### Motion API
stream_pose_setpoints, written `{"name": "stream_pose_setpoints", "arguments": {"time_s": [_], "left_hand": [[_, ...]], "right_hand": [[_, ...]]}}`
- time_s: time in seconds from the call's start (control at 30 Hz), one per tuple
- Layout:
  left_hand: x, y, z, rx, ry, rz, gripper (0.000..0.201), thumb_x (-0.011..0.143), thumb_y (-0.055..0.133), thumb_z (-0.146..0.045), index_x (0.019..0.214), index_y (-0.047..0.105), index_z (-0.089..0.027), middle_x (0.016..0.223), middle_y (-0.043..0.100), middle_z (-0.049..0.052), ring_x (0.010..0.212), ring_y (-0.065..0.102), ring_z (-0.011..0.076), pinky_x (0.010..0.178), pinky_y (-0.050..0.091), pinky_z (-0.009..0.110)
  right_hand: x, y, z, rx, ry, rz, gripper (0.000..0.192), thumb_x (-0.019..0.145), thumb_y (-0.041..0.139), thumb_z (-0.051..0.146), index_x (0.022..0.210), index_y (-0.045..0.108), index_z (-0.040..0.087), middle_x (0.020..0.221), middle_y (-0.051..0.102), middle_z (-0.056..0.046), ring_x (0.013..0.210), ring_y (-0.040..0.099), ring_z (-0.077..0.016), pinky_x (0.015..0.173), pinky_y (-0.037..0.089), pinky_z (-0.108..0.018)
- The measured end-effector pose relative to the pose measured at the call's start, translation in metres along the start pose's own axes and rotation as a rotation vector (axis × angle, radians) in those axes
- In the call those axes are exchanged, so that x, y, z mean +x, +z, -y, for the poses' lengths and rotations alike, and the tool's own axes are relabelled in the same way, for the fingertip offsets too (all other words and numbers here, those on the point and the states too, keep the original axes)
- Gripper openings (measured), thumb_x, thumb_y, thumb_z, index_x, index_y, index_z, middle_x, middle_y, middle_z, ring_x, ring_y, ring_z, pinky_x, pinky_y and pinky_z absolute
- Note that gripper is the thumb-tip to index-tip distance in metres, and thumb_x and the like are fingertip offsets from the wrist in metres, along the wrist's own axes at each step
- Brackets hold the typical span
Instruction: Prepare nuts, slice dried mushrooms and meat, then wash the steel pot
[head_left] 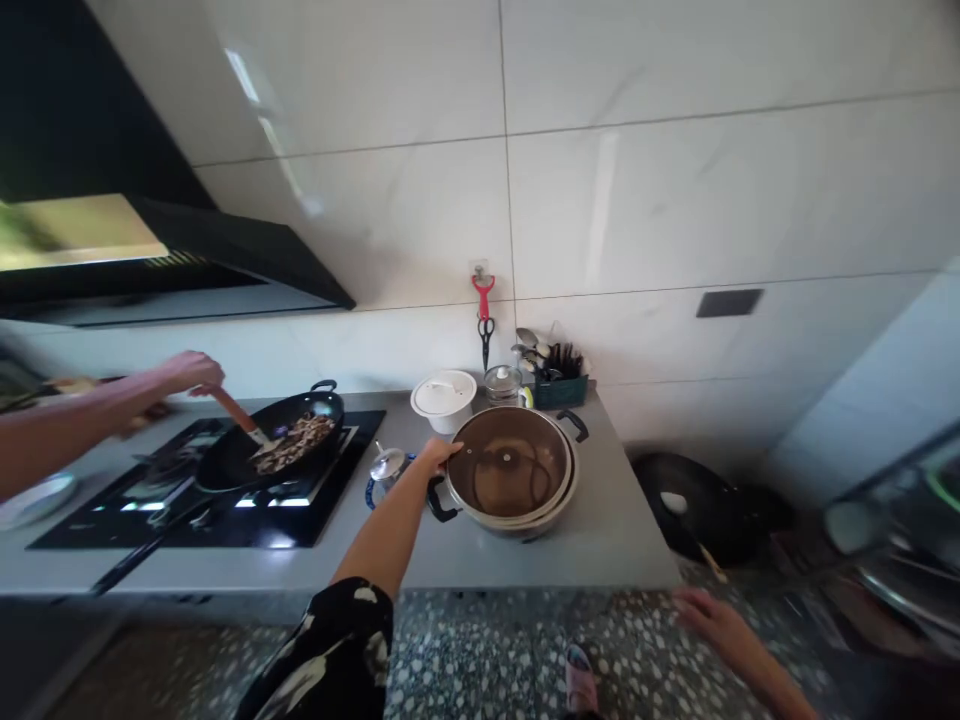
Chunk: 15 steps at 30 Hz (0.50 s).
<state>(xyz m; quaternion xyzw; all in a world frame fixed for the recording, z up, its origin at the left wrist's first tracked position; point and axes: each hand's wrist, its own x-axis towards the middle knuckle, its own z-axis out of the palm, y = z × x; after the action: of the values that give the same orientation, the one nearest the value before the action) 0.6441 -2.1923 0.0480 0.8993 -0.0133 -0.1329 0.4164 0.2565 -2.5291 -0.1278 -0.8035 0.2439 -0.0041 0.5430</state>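
Observation:
My left hand [439,455] reaches in from below and pinches the left rim of a brown glass lid [502,490]. The lid rests over a wide pale pot [559,515] with black side handles, standing on the counter. Its knob is out of sight; only a small central fitting shows on top. Down at the right, past the counter's end, my right hand [705,615] hangs in the air, slightly blurred, its fingers stretched out and holding nothing. The nearest thing to it is a black wok [675,520] with a pale-headed ladle [675,503] in it.
On the left, another person's hand [196,372] works a spatula [244,417] in a frying wok [225,465] of chopped food on the gas hob [330,500]. Behind the pot stand a white lidded container [442,395], a glass jar [502,382] and a utensil basket [561,392].

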Motion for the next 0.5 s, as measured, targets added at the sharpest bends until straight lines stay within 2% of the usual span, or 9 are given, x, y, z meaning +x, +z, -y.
{"name": "stream_pose_setpoints", "arguments": {"time_s": [0.13,0.23,0.37,0.5], "left_hand": [[0.018,-0.005,-0.008,-0.026,-0.138,0.047,0.024,0.062,0.065,-0.035,0.062,0.051,-0.016,0.044,0.048,-0.002,0.049,0.053,0.0144,0.047,0.040,0.023],[0.016,-0.009,-0.015,-0.202,-0.116,0.080,0.027,0.067,0.061,-0.040,0.073,0.049,-0.016,0.051,0.055,-0.001,0.046,0.053,0.0124,0.048,0.042,0.024],[-0.001,-0.008,-0.013,-0.360,-0.041,-0.010,0.030,0.067,0.060,-0.040,0.079,0.046,-0.017,0.052,0.056,-0.002,0.045,0.055,0.0127,0.046,0.044,0.025],[-0.029,-0.016,-0.007,-0.496,0.004,-0.089,0.030,0.066,0.060,-0.039,0.078,0.046,-0.016,0.056,0.058,-0.001,0.046,0.056,0.0131,0.045,0.045,0.024]], "right_hand": [[0.094,-0.025,0.023,0.008,-0.040,0.117,0.037,0.061,0.051,0.053,0.077,0.068,0.023,0.083,0.067,-0.004,0.081,0.061,-0.0240,0.075,0.048,-0.030],[0.143,-0.026,0.042,0.143,0.028,0.252,0.046,0.059,0.053,0.054,0.086,0.066,0.019,0.089,0.066,-0.007,0.082,0.061,-0.0238,0.075,0.048,-0.030],[0.176,-0.024,0.068,0.268,0.067,0.331,0.048,0.057,0.058,0.053,0.088,0.064,0.016,0.089,0.066,-0.009,0.081,0.062,-0.0229,0.075,0.048,-0.030],[0.177,-0.036,0.110,0.434,0.042,0.360,0.045,0.062,0.061,0.048,0.092,0.062,0.015,0.097,0.064,-0.012,0.081,0.061,-0.0212,0.073,0.049,-0.031]]}}
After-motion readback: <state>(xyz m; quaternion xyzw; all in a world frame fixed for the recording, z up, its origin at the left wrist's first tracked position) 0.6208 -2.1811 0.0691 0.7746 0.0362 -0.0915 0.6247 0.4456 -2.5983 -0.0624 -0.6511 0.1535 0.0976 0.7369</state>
